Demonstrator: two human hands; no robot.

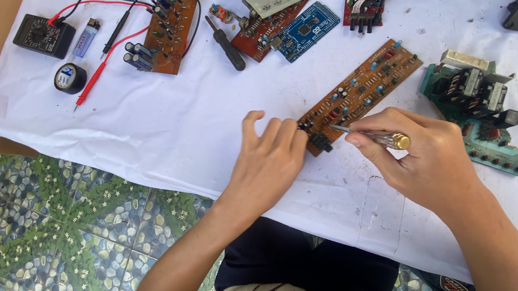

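A: On the white cloth spread over the floor, in the head view, the person's left hand presses down on the near end of a long brown circuit board. The fingers lie close together, their tips touching the board's edge beside a black connector.

B: Likely to keep the board from sliding. And the right hand?

A: It pinches a slim screwdriver with a clear handle and brass cap between thumb and curled fingers, tip laid against the board's near corner. The low angle suggests fine work at one spot.

B: Where does the board sit?

A: Diagonally across the cloth, just in front of the person, its far end pointing up and right.

B: What else is laid out?

A: One black multimeter at the top left, with two probes, one red and one black, lying just beside it. One roll of black tape, one small lighter, one black-handled screwdriver. One brown board with capacitors, one blue board, and one green assembly with transformers to the right. More boards crowd the top edge, but they are partly cut off, so their count cannot be told. All are kept well apart from the working spot.
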